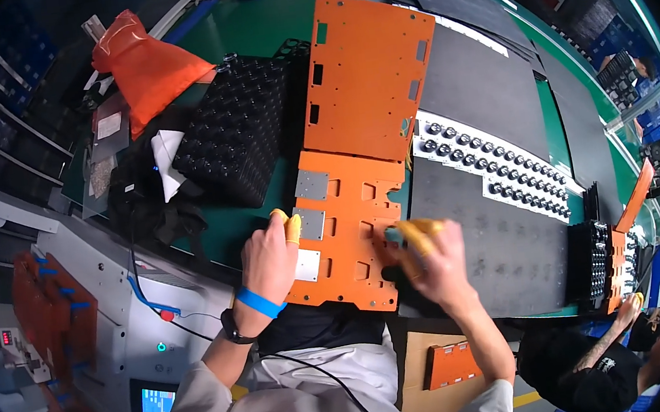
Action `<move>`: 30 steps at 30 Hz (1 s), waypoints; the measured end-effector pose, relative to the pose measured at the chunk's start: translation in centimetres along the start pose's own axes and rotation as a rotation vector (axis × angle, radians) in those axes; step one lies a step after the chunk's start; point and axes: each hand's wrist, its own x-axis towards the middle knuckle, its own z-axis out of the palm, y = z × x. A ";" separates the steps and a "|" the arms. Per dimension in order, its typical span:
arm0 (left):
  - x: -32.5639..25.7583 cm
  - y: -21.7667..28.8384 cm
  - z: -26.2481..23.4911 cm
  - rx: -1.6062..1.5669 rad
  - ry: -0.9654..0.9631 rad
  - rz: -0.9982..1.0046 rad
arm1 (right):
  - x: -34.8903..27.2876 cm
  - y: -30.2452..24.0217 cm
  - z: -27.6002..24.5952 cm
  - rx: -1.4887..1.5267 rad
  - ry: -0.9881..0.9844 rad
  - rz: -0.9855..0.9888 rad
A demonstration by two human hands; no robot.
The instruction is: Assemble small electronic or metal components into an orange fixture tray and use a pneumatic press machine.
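Note:
In front of me lies an orange panel [353, 228] with rectangular cutouts and several small grey metal plates [312, 184] along its left side. My left hand [269, 254], yellow covers on its fingertips, is closed at the panel's left edge beside the middle and lower plates. What it pinches, if anything, is hidden. Over the panel's right edge, my right hand [438, 259] is curled and blurred by motion, also with yellow finger covers. Something small, teal and dark shows at its fingers, too smeared to name. A second orange panel [368, 71] adjoins the far end of the first.
Left stand a stack of black trays [235, 127] and an orange bag [151, 67]. Right are dark grey sheets [481, 246] and white strips with black round parts [496, 159]. A machine with a screen [156, 406] stands lower left; a co-worker [601, 366] works lower right.

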 end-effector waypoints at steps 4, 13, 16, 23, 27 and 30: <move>-0.2 1.3 -0.2 0.186 -0.024 -0.026 | 1.0 -2.6 2.8 0.259 -0.242 0.017; -0.2 0.3 0.8 -0.119 0.034 -0.047 | 0.4 -2.1 3.6 0.275 -0.290 0.165; 0.4 -0.2 0.5 -0.472 0.050 -0.063 | 1.1 -2.4 3.9 0.288 -0.288 0.168; 0.8 4.9 -2.0 -0.397 0.023 0.167 | 1.3 -2.9 5.0 0.259 -0.215 0.182; -0.6 2.4 -0.7 -1.012 -0.128 -0.086 | 0.7 -2.6 5.1 0.335 0.006 0.209; -2.3 1.4 -1.2 -2.013 -0.798 -0.191 | 1.7 -3.9 3.2 0.447 0.173 0.140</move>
